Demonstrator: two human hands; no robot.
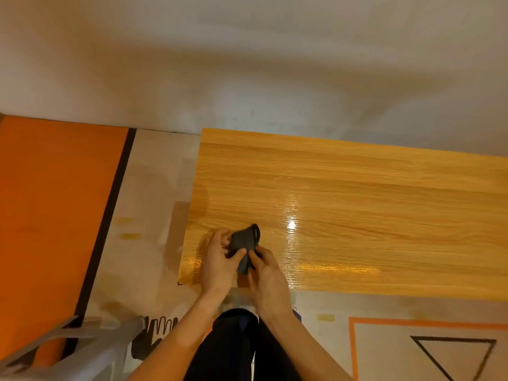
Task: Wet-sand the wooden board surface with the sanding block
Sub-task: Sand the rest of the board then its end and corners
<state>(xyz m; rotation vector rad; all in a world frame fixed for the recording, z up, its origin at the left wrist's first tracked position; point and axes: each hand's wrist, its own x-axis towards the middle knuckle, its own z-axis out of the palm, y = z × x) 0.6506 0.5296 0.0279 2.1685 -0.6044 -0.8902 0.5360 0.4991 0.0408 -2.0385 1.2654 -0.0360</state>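
A long wooden board (357, 204) with a glossy, wet-looking surface lies on the covered floor against the wall. Above its near left corner I hold a dark grey folded sanding sheet (243, 244) in both hands. My left hand (220, 259) grips its left side with curled fingers and thumb. My right hand (268, 273) pinches its lower right part. A dark curled edge of the sheet sticks up at the top. Whether a block lies inside the sheet is not visible.
A pale printed floor covering (148, 204) lies under the board, with an orange panel (49, 215) to the left. A grey plastic chair part (82, 345) stands at the lower left. A white wall (247, 64) rises behind. My dark trouser legs (233, 347) are below.
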